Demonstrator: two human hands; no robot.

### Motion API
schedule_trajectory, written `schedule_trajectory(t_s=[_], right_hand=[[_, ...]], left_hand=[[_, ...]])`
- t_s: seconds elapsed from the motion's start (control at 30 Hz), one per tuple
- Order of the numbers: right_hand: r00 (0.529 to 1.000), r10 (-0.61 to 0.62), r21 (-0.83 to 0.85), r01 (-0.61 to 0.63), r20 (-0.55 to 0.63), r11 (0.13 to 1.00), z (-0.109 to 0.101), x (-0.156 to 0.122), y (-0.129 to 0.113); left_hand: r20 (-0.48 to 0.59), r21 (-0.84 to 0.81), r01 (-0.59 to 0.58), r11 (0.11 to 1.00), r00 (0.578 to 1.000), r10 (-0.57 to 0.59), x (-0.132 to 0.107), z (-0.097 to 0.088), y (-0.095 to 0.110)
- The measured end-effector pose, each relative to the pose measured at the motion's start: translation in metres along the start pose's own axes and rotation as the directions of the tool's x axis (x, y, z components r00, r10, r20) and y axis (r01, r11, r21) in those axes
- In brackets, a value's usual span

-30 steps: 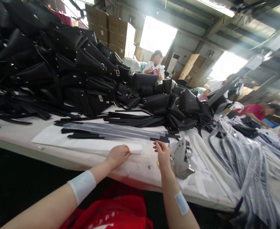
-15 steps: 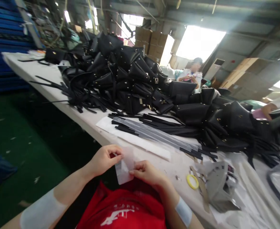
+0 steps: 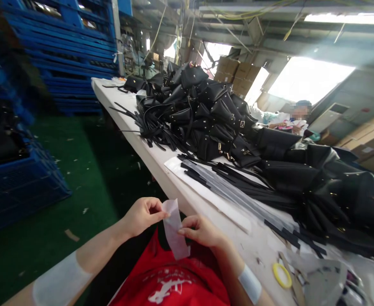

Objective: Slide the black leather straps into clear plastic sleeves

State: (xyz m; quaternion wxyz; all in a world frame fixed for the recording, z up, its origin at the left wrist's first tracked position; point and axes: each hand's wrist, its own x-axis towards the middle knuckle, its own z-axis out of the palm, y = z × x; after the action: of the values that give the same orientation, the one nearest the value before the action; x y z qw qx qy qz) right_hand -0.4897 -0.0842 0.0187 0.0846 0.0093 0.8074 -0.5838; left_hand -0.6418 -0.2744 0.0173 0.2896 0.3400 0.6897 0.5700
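My left hand (image 3: 142, 216) and my right hand (image 3: 201, 231) both pinch a small translucent white slip (image 3: 175, 229), perhaps a sticker backing or a small bag. The slip hangs between them, in front of my red shirt and just off the near edge of the white table (image 3: 155, 159). The left hand holds its upper corner, the right its right edge. Black straps in clear sleeves (image 3: 225, 189) lie on a white sheet just beyond my hands.
A big heap of black handbags (image 3: 206, 110) covers the table's far side. A yellow tape ring (image 3: 281, 275) and grey card scraps (image 3: 321, 282) lie at the lower right. Blue pallets (image 3: 65, 55) stand at left, above the green floor (image 3: 78, 182). Another person (image 3: 297, 117) sits behind the bags.
My view has swung left, so the pallets and floor now show. Both hands came off the table toward my body with the slip, which the right hand also took hold of.
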Motion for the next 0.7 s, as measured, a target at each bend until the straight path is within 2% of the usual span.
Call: schedule_trajectory(t_s=[0.1, 0.17, 0.3, 0.37, 0.53, 0.63, 0.7], right_hand=[[1.000, -0.023, -0.025, 0.023, 0.004, 0.999, 0.002, -0.005, -0.001], [0.999, -0.036, -0.052, 0.036, 0.016, 0.998, 0.003, -0.011, -0.001], [0.998, -0.046, -0.104, 0.049, 0.033, 0.993, 0.006, -0.025, 0.000], [0.999, -0.040, -0.108, 0.042, 0.018, 0.993, 0.007, -0.032, 0.001], [0.998, -0.056, -0.084, 0.057, 0.012, 0.995, 0.009, -0.034, -0.002], [0.999, -0.051, -0.090, 0.050, -0.001, 0.995, 0.012, -0.021, -0.006], [0.999, -0.043, -0.108, 0.041, -0.023, 0.993, 0.017, -0.008, -0.006]], left_hand=[[-0.009, -0.044, -0.029, 0.999, 1.000, 0.029, -0.006, 0.001, 0.003], [0.024, -0.043, -0.074, 0.996, 0.997, 0.075, -0.010, 0.003, 0.007], [0.103, 0.053, -0.160, 0.986, 0.983, 0.154, -0.018, 0.007, 0.016], [0.090, 0.066, -0.126, 0.990, 0.989, 0.120, -0.021, 0.011, 0.017], [0.026, -0.035, 0.011, 0.999, 1.000, -0.010, -0.023, 0.018, 0.013], [0.001, -0.152, -0.012, 0.988, 1.000, 0.012, -0.020, 0.016, 0.010], [0.032, -0.259, -0.035, 0.965, 0.998, 0.045, -0.017, 0.014, 0.004]])
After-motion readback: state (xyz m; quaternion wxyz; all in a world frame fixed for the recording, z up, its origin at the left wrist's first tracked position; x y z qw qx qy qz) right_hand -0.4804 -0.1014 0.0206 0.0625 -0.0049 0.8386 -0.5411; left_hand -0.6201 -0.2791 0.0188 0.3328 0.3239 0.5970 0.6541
